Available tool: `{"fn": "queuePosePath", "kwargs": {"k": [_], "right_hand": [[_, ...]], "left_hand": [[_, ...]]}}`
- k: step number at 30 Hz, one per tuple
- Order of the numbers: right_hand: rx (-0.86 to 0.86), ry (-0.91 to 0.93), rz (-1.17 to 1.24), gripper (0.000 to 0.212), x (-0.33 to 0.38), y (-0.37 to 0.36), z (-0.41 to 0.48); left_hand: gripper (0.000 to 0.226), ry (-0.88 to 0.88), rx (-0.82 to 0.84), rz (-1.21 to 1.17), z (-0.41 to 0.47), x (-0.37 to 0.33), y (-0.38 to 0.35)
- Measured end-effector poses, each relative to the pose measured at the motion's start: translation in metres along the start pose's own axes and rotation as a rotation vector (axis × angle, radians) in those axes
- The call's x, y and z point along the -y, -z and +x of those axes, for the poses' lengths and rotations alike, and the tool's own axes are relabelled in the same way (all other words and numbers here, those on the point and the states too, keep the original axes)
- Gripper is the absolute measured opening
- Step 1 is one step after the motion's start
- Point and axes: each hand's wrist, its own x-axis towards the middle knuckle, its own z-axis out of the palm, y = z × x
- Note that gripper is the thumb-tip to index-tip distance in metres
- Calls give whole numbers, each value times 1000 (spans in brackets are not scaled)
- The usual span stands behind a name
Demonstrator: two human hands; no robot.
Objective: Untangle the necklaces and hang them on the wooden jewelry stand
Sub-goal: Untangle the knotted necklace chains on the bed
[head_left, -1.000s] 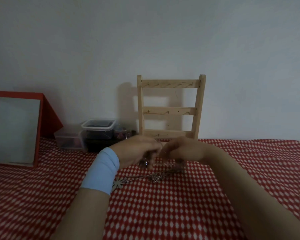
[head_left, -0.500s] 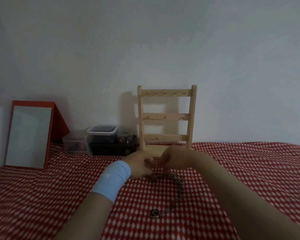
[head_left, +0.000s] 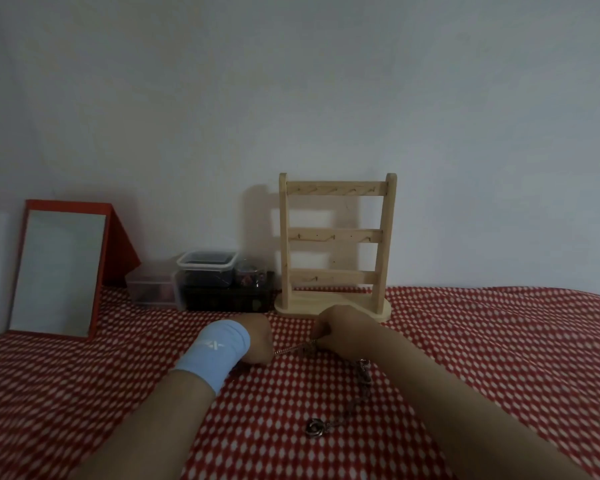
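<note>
Untangling seems the step in hand: left hand (head_left: 257, 336) and right hand (head_left: 340, 332), near but apart, each pinch a necklace chain (head_left: 293, 349) stretched between them on the checked cloth (head_left: 482, 341). A ring pendant (head_left: 315, 427) lies at six o'clock. The wooden jewelry stand (head_left: 336, 237) waits bare at twelve. Next I would tease the strands apart gently, then lift one to a hook.

Single head-worn wide-angle view. Looks forward and slightly down from the person's head, across the red checked cloth (head_left: 482, 341) toward the pale wall (head_left: 291, 98). Forearms (head_left: 447, 410) enter from the bottom edge; left hand (head_left: 257, 337) and right hand (head_left: 340, 330) sit near the lens, mid-frame. Wooden stand (head_left: 336, 235) stands farther back, against the wall, centre-right. Mirror (head_left: 59, 271) at far left. Wall fills the top.
</note>
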Motion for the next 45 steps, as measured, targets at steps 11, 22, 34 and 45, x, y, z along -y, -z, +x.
{"fn": "queuePosePath", "kwargs": {"k": [11,22,34,45], "right_hand": [[-87,25,-31,29,19,-2,-2],[-69,-47,89,18,25,-4,1],[-180,-91,544,16,-5,15,3],[-90,-11,698,39,17,19,4]], "left_hand": [[37,3,-377,-64,-6,37,-3],[16,-196,-208,-247,-10,-6,-15],[31,-158,-250,-486,-8,5,1],[30,-23,-24,-203,-4,16,15]]}}
